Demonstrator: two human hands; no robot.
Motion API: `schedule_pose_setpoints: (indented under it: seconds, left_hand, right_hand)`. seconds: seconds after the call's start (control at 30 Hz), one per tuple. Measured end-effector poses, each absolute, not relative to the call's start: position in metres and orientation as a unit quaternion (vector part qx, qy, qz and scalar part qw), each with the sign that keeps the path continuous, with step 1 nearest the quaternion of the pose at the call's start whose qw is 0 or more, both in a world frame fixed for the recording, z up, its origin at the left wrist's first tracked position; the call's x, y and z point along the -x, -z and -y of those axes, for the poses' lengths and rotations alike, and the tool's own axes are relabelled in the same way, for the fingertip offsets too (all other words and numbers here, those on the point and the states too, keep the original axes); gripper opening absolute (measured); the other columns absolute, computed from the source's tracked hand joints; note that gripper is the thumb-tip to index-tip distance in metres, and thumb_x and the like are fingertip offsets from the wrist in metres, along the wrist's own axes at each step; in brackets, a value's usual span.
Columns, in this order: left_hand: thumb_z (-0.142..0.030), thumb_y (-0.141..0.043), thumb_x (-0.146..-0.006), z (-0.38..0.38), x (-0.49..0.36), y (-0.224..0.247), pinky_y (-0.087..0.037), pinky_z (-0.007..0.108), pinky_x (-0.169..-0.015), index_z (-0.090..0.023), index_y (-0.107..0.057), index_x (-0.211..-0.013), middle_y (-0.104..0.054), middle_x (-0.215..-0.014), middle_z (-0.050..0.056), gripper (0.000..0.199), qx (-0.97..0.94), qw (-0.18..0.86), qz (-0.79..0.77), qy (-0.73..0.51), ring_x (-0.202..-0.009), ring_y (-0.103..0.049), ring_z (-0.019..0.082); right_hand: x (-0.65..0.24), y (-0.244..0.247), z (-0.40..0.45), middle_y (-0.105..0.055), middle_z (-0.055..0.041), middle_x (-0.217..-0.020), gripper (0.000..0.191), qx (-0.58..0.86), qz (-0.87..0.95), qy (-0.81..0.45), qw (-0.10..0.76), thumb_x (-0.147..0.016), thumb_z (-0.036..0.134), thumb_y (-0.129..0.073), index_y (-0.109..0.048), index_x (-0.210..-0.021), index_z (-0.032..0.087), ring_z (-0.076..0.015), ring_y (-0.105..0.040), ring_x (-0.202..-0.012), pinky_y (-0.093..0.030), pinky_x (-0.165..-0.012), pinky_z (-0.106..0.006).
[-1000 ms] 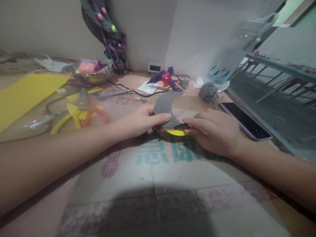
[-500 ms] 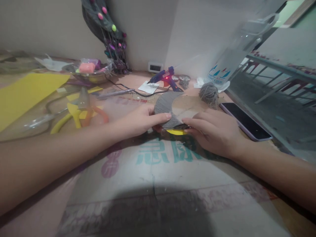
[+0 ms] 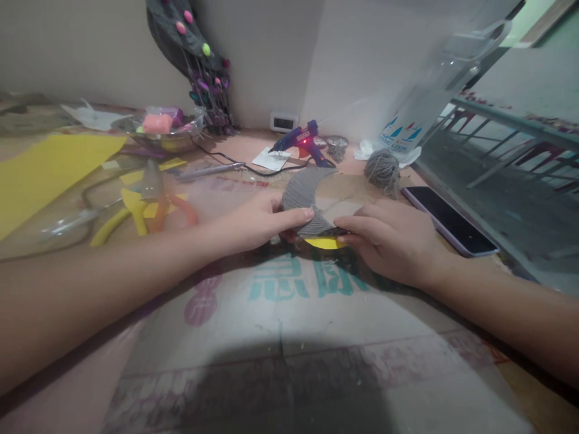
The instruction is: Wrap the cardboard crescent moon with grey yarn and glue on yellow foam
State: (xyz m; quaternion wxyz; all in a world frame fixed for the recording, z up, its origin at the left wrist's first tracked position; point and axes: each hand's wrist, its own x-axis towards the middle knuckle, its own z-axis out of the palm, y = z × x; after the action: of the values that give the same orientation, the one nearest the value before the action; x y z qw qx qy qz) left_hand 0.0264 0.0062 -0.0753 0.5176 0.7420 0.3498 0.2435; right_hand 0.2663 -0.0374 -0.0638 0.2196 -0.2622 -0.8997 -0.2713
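A crescent wrapped in grey yarn (image 3: 301, 196) is held above the cardboard sheet (image 3: 253, 374). My left hand (image 3: 262, 220) grips its left side, thumb across the front and fingers behind. With thumb and forefinger, my right hand (image 3: 393, 238) pinches the crescent's lower right tip. A yellow edge (image 3: 323, 243) shows under the crescent, between the hands. Beyond the right hand lies a ball of grey yarn (image 3: 382, 172), and a strand seems to run near the crescent. The fingers behind the crescent are hidden.
Pliers (image 3: 151, 184), scissors (image 3: 124, 211) and yellow paper (image 3: 54, 175) lie left. A glue gun (image 3: 301, 141) with a red light stands at the back, its cord trailing left. A phone (image 3: 447, 220) lies right, near the table edge. A bottle (image 3: 416, 102) stands behind the yarn.
Both hands keep the same hold on the crescent. The view has shifted very slightly; nothing else has visibly moved.
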Motion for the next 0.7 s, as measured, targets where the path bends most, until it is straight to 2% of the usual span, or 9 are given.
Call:
schedule_pose_setpoints:
  seconds: [0.37, 0.7]
  left_hand:
    - [-0.039, -0.056, -0.086, -0.0050, -0.0278, 0.0726, -0.044, 0.023, -0.059, -0.016, -0.063, -0.080, -0.066, -0.075, 0.001, 0.025, -0.732, 0.532, -0.338, -0.258, -0.065, -0.059, 0.013]
    - [-0.042, -0.056, -0.085, -0.0071, -0.0262, 0.0746, -0.042, 0.023, -0.057, -0.016, -0.064, -0.082, -0.066, -0.074, 0.002, 0.028, -0.738, 0.518, -0.356, -0.245, -0.066, -0.060, 0.014]
  right_hand:
    - [-0.2660, 0.0635, 0.0380, -0.067, -0.0028, -0.078, 0.012, 0.268, 0.902, 0.246, 0.231, -0.093, 0.020, -0.055, -0.062, -0.103, 0.017, -0.0151, -0.060, -0.070, -0.042, -0.063, -0.027]
    - [-0.2661, 0.0632, 0.0375, -0.067, -0.0029, -0.077, 0.013, 0.268, 0.904, 0.247, 0.224, -0.093, 0.020, -0.055, -0.062, -0.103, 0.016, -0.0149, -0.058, -0.069, -0.041, -0.062, -0.027]
